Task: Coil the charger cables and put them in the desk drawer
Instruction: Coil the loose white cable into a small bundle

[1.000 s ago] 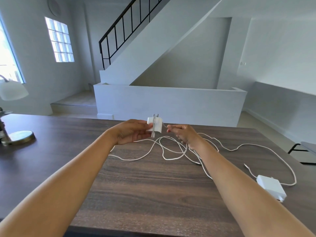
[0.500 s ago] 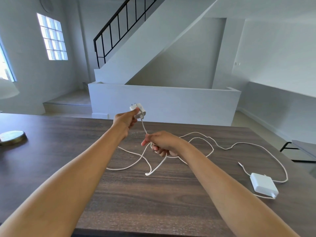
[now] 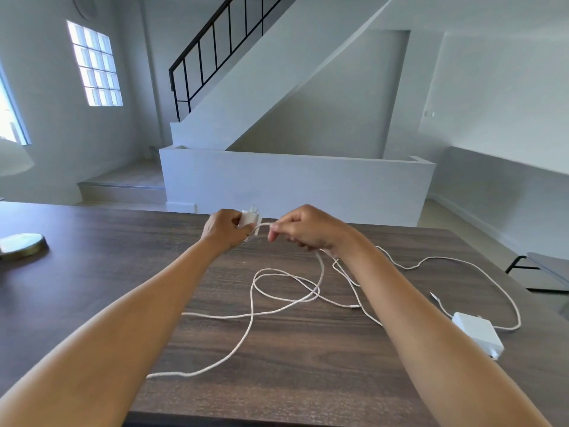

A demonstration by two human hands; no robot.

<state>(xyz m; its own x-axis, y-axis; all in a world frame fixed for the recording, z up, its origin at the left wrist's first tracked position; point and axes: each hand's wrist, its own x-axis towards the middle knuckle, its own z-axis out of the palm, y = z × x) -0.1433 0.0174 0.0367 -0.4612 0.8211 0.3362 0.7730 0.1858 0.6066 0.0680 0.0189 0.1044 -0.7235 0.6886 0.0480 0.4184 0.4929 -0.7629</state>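
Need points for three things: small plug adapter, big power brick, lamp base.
small plug adapter (image 3: pixel 248 219), head view, white body showing beside the left hand's fingers
big power brick (image 3: pixel 478 333), head view, middle of its top face
lamp base (image 3: pixel 23 245), head view, brass disc's top

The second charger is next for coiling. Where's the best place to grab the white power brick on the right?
Probably by its two long side faces, coming from above with the right hand. The brick lies flat on the desk with its broad face up, and its cable leaves near one end, so the sides are clear.
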